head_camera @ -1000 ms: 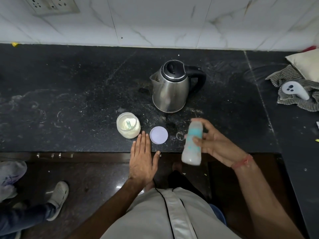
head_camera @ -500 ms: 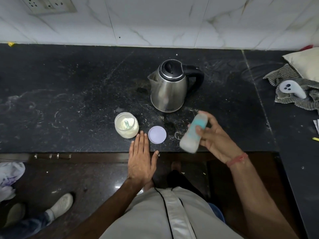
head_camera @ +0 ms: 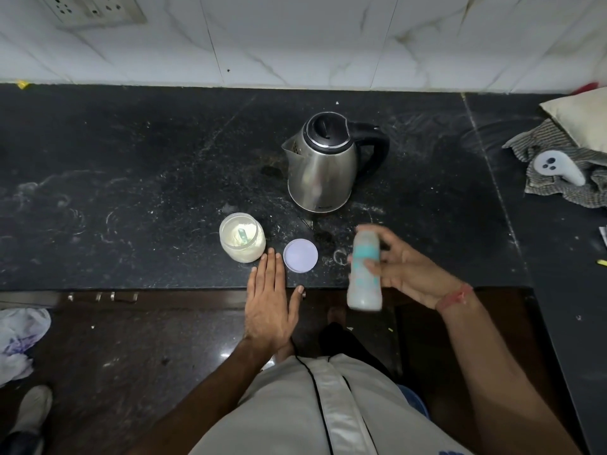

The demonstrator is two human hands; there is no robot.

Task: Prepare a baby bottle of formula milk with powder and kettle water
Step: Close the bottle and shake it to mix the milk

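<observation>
Nearest the camera: pale trousers with a dark stripe, then a dark glossy floor with a white shoe [head_camera: 31,408] and a crumpled plastic bag [head_camera: 19,339] off to the left.

Left hand [head_camera: 269,307] flat and relaxed, fingers straight and together, palm down over the front edge of the black stone counter [head_camera: 115,192], gripping nothing. Fingertips landing between the powder jar [head_camera: 242,237] and the lilac lid [head_camera: 300,256], just beside both (hard to say whether actually touching either).

Right hand [head_camera: 404,267] wrapped around the baby bottle [head_camera: 365,269], thumb across the front, fingers curled behind. Bottle blurred, roughly upright, out over the counter's front edge rather than standing on it. Pale cloudy contents inside, teal band around the upper part. Red thread band on that wrist.

A bit further back: powder jar open, full of off-white powder with a pale green scoop [head_camera: 243,234] stuck in it. Lid lying flat on the counter just to its right, apart from the jar.

Behind those, a stainless steel kettle [head_camera: 323,172], black lid closed, spout to the left, black handle to the right, standing well clear of the bottle.

Far right: a checked cloth [head_camera: 558,165] with a white controller-looking thing [head_camera: 556,167] on top, and a cream cushion [head_camera: 581,116] at the edge. At the very back, white marble-look tiles and a socket panel [head_camera: 92,8] top left.
</observation>
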